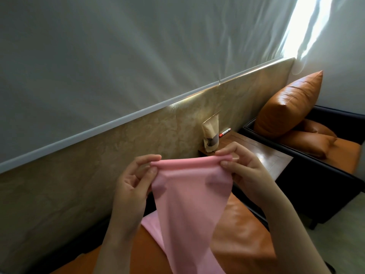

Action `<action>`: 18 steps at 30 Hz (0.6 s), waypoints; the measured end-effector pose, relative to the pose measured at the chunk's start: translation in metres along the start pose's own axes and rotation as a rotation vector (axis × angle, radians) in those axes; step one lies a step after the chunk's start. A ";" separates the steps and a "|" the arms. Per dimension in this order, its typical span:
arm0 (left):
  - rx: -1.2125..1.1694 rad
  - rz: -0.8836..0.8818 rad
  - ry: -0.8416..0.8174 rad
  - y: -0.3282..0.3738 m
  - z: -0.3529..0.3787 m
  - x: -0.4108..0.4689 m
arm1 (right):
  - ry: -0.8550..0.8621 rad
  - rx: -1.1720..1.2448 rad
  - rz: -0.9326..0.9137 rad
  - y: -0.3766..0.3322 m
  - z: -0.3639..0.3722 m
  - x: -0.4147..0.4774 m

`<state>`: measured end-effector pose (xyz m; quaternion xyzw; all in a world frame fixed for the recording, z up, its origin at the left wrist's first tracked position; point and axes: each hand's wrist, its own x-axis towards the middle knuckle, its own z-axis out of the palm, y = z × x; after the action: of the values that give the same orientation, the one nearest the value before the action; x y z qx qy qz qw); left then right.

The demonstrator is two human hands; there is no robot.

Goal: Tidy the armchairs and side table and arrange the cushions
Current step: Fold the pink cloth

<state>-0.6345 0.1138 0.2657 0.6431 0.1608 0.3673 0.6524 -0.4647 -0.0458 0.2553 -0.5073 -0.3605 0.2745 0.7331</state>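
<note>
A pink cloth (187,204) hangs in front of me, stretched at its top edge between both hands. My left hand (134,184) pinches the cloth's left corner and my right hand (243,171) pinches the right corner. The cloth trails down over an orange leather cushion (243,234) on the near armchair. Behind my hands stands a wooden side table (274,157). On the far armchair (320,175) a large orange cushion (290,103) leans upright, with a smaller orange cushion (308,143) lying below it.
A brown paper pouch (211,135) stands at the back of the side table, with a red and white marker (224,132) lying behind it. A beige marbled wall panel (98,165) runs along the left, under a white blind. Pale floor shows at the lower right.
</note>
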 end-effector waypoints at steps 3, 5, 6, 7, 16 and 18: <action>-0.083 0.010 -0.012 -0.001 -0.002 0.001 | 0.006 0.018 -0.007 -0.001 0.001 0.000; -0.103 0.018 -0.046 -0.002 -0.004 0.000 | 0.003 0.013 -0.013 -0.003 0.002 -0.001; -0.094 0.021 -0.059 -0.001 -0.003 -0.001 | -0.003 0.013 -0.016 -0.003 0.002 -0.001; -0.073 0.024 -0.055 -0.001 -0.003 -0.001 | -0.007 0.003 -0.019 -0.004 0.003 -0.001; 0.084 -0.007 -0.022 -0.003 0.000 0.004 | 0.081 -0.151 -0.012 0.000 -0.003 -0.003; 0.103 -0.007 -0.039 -0.003 -0.001 0.006 | 0.087 -0.193 -0.018 -0.001 -0.001 -0.003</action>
<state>-0.6299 0.1187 0.2644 0.6824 0.1691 0.3436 0.6227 -0.4655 -0.0494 0.2553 -0.5835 -0.3577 0.2098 0.6982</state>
